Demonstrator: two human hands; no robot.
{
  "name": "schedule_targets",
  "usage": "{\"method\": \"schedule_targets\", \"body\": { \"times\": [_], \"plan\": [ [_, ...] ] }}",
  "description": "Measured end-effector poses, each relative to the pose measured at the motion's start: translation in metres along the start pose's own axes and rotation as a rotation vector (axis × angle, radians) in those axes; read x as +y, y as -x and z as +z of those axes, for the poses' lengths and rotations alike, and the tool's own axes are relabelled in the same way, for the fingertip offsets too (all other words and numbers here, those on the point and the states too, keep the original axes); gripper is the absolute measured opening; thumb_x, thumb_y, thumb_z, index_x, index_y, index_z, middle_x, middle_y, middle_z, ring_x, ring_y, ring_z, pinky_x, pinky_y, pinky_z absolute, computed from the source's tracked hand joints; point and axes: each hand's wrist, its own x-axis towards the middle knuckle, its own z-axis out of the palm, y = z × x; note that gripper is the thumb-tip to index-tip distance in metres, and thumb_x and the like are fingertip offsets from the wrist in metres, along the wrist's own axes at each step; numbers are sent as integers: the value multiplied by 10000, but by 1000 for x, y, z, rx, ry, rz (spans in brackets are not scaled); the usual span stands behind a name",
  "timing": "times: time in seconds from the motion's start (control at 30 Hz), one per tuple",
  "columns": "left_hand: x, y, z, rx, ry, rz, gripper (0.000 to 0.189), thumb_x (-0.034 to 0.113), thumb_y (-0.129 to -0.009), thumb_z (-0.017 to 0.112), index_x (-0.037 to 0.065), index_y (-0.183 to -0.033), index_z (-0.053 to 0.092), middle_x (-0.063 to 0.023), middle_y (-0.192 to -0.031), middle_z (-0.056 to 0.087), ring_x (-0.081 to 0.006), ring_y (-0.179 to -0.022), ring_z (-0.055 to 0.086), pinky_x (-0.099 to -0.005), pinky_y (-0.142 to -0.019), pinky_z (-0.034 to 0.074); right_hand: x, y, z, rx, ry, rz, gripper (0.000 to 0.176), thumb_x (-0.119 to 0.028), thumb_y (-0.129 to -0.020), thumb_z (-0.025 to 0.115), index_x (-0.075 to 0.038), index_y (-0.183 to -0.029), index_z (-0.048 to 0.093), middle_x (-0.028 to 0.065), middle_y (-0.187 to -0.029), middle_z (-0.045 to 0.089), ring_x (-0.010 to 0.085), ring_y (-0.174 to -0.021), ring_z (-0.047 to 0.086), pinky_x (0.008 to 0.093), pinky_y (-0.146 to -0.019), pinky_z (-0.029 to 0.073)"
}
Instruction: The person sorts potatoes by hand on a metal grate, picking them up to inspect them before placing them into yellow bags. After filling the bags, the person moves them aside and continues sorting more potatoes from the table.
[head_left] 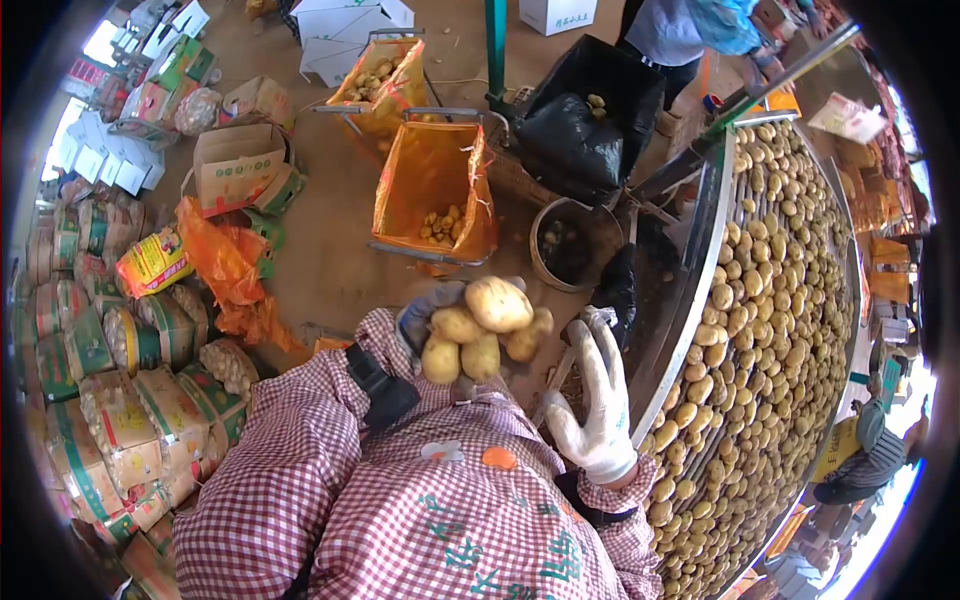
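Observation:
Several potatoes (481, 330) rest heaped in my left hand (418, 312), which wears a dark grey glove and is mostly covered by them. My right hand (592, 400), in a white glove, is just to the right of the heap, its fingers spread and holding nothing. Beyond my hands, an orange mesh bag (398, 200) hangs open on a metal frame, with some potatoes (442, 226) at its bottom. To the right of my right hand, many potatoes (760, 330) cover a long roller table (707, 262) with a metal edge.
A second orange bag (400, 105) holds potatoes farther back. A round bucket (541, 262) and a black-lined bin (570, 145) stand ahead. Cartons (240, 165), orange netting (218, 255) and stacked packages (120, 420) are on the left. Other people (670, 35) stand beyond the table.

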Motion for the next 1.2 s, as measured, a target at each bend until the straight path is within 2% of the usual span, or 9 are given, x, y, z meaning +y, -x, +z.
{"method": "schedule_targets", "body": {
  "times": [0.03, 0.1, 0.17, 0.23, 0.37, 0.43, 0.5, 0.6, 1.2],
  "plan": [
    [11, 4, 6, -114, 127, -209, 329, 200, -1005, 666, 168, -1301, 526, 22, -980, 521, -55, -740, 498, -132, -596, 457, 1, -5, 1, -2, -8, 7, 768, -83, -762, 761, 75, -1458, 477, 340, -1506, 423, 481, -1401, 452, 500, -1155, 388],
    [11, 29, 34, 67, -240, 183, 193, 203, -1013, 614, 70, -1115, 518, -16, -843, 503, -34, -615, 446, -124, -540, 387, 5, -10, 4, 4, -38, 32, 749, -54, -767, 730, 78, -1458, 474, 340, -1499, 433, 476, -1405, 452, 491, -1159, 384],
    [35, 53, 13, -83, -1792, 1195, 208, 205, -990, 624, 57, -1130, 582, -120, -948, 642, -153, -646, 546, -178, -576, 473, 13, -9, 7, 9, -84, 82, 724, -29, -776, 692, 83, -1456, 471, 335, -1497, 440, 471, -1405, 454, 484, -1167, 377],
    [16, 88, 35, 516, -1595, 1330, 439, 450, -983, 623, 73, -1208, 615, -176, -1088, 700, -300, -928, 698, -391, -688, 594, 22, -4, 9, 42, -149, 126, 710, -22, -780, 682, 80, -1452, 477, 321, -1504, 442, 461, -1409, 454, 479, -1171, 375],
    [57, 170, 54, 1078, -1203, 1469, 669, 642, -1019, 423, 120, -1430, 502, -141, -1338, 622, -308, -1126, 668, -559, -964, 545, 23, -3, -6, 32, -2, 165, 645, -49, -808, 697, 81, -1413, 517, 299, -1467, 495, 442, -1393, 477, 476, -1165, 385],
    [76, 189, 52, 1399, -1140, 1449, 774, 696, -967, 490, 197, -1548, 377, -144, -1514, 468, -354, -1339, 527, -681, -1061, 413, 20, -3, -27, 41, 93, 184, 576, -60, -822, 703, 55, -1367, 561, 300, -1423, 524, 467, -1325, 523, 471, -1115, 434],
    [95, 214, 40, 1598, -1046, 1546, 1026, 676, -907, 618, 276, -1660, 47, -97, -1727, -39, -444, -1542, 188, -717, -1062, 399, 10, -3, -62, 79, 276, 191, 546, -50, -820, 689, 37, -1348, 581, 295, -1400, 538, 474, -1283, 545, 473, -1087, 454],
    [106, 211, 21, 1602, -1157, 1518, 940, 587, -954, 607, 249, -1661, 88, -99, -1730, -79, -412, -1580, 29, -694, -1100, 380, -18, 6, -123, 207, 369, 153, 527, -1, -812, 650, 33, -1335, 600, 280, -1406, 545, 460, -1307, 535, 467, -1100, 436],
    [128, -52, -84, 1405, -1909, 645, 644, 456, -1052, 491, 182, -1607, 311, -80, -1692, 221, -331, -1544, 236, -566, -1086, 442, -147, 246, -276, 854, 401, 65, 492, -61, -916, 643, 53, -1385, 550, 233, -1383, 595, 364, -1257, 605, 436, -1100, 440]
  ]
}}
